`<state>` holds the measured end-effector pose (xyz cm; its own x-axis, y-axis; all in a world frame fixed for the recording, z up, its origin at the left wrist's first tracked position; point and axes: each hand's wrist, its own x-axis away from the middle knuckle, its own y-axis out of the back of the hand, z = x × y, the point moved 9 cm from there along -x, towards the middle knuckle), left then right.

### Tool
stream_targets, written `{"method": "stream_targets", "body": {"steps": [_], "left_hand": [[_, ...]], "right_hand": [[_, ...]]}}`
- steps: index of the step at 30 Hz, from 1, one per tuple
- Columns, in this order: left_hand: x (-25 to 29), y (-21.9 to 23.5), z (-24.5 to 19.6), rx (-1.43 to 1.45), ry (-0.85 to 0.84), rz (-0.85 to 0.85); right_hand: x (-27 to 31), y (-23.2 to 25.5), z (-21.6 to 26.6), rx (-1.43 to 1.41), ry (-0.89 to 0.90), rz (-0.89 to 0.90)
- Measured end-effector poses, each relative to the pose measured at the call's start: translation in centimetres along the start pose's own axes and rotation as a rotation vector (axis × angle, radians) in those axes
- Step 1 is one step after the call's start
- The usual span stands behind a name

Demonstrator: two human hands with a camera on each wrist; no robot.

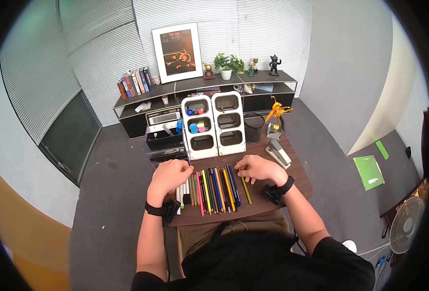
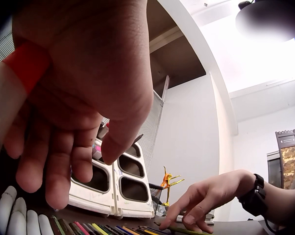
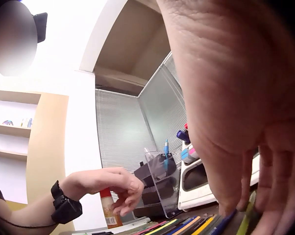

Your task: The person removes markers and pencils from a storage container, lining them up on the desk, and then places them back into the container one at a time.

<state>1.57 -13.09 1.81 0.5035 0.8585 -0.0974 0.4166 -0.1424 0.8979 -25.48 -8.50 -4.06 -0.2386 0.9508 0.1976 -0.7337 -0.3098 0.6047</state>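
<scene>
Pencils and coloured pencils (image 1: 215, 189) lie side by side in a row on the brown table (image 1: 292, 186). White-barrelled pens (image 2: 21, 215) lie at the left end of that row. My left hand (image 1: 170, 178) hovers over the left end, its fingers loosely bent and holding nothing. My right hand (image 1: 262, 169) is at the right end, fingertips resting on an olive-green pencil (image 1: 246, 190) that lies slanted, apart from the others. In the right wrist view, that pencil (image 3: 246, 218) shows beside the thumb and extended fingers.
Behind the row stands a white organizer (image 1: 216, 151) with six dark compartments, some holding pens and coloured items. A clear-sided holder (image 1: 168, 145) stands left of it. To the right are a mesh bin (image 1: 254, 130), a stapler (image 1: 278, 154) and an orange-gold figurine (image 1: 276, 114). A red-capped bottle (image 3: 110, 210) is near the left hand.
</scene>
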Motion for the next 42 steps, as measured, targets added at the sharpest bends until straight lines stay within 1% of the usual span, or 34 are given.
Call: {"method": "stream_targets", "body": {"steps": [2,6,8,12,20,42], "left_hand": [[0.1,0.2,-0.1,-0.001,0.003,0.002],[0.1,0.1,0.0,0.005,0.035,0.026],[0.0,-0.1,0.2,-0.010,0.034,0.034],[0.1,0.1,-0.1,0.002,0.035,0.030],[0.1,0.1,0.0,0.023,0.041,0.025],[0.2,0.0,0.1,0.028,0.041,0.024]], "right_hand": [[0.2,-0.5,0.3,-0.020,-0.020,0.077],[1.2,-0.7,0.7,-0.014,-0.060,0.123],[1.5,-1.3,0.4,0.003,-0.108,0.187],[1.5,-1.7,0.8,-0.067,-0.069,0.200],[1.8,-1.9,2.1,-0.033,0.017,0.222],[1.8,-2.3,2.1,0.040,0.038,0.245]]}}
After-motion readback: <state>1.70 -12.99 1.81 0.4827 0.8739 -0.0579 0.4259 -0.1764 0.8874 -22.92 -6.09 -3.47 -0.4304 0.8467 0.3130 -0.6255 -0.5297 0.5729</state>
